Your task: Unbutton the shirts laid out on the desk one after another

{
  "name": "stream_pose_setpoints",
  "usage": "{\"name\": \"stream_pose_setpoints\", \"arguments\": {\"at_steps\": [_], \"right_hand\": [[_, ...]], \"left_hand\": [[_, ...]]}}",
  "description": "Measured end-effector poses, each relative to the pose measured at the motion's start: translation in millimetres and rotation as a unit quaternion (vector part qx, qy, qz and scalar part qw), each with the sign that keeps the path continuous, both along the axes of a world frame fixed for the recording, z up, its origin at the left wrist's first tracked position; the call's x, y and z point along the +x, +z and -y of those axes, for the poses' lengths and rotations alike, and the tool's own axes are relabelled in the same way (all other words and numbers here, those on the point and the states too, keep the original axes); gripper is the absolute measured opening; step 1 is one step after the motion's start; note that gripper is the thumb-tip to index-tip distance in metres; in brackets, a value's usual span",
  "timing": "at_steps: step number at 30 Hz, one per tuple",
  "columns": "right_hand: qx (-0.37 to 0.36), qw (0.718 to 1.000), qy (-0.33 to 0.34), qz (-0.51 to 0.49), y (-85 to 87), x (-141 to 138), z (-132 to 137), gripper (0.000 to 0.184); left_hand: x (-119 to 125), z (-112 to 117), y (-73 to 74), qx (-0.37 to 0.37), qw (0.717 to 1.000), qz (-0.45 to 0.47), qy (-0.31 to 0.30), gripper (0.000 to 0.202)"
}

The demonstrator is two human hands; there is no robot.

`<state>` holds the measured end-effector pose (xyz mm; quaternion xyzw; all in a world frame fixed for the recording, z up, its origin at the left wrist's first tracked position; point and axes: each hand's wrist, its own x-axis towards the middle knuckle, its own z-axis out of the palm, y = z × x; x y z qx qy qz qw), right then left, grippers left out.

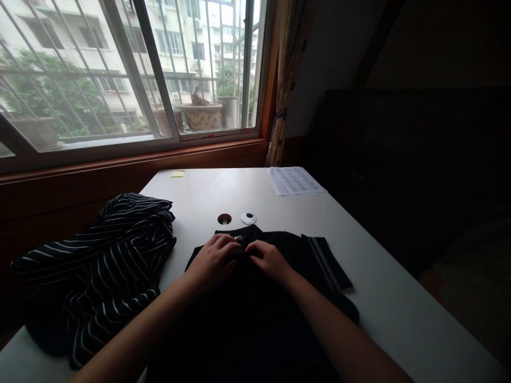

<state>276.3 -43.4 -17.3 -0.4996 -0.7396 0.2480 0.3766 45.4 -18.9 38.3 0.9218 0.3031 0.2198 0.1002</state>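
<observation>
Left grip (215, 255) and right grip (272, 259) both at the collar (254, 234) of the dark shirt (255, 324), fingers bent onto the cloth either side of the neck opening; too dark to tell if either is actually pinching fabric. Step looks like collar work. I'd keep both thumbs level, take just the edge layer, and pull evenly outward so the neck sits square. Pale label (238, 238) by the left fingers makes a handy centre reference. Shirt lies flat on the bench (383, 298), collar toward the window (159, 69); banded sleeve (325, 263) out to the right, so don't let a tug skew it. Striped garment (120, 250) bunched left: mind the left elbow. Papers (297, 182) well clear at the far edge.
</observation>
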Motion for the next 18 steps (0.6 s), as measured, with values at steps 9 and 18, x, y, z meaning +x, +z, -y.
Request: {"name": "stream_pose_setpoints", "arguments": {"at_steps": [9, 18], "right_hand": [[0.022, 0.999, -0.046, 0.002, -0.1, 15, -9, 0.015], [0.031, 0.998, -0.051, -0.006, -4.5, 12, -17, 0.016]], "left_hand": [[33, -39, -43.6, -0.148, 0.983, 0.106, -0.009, 0.015], [32, -35, -59.5, -0.059, 0.973, 0.215, 0.06, 0.028]]}}
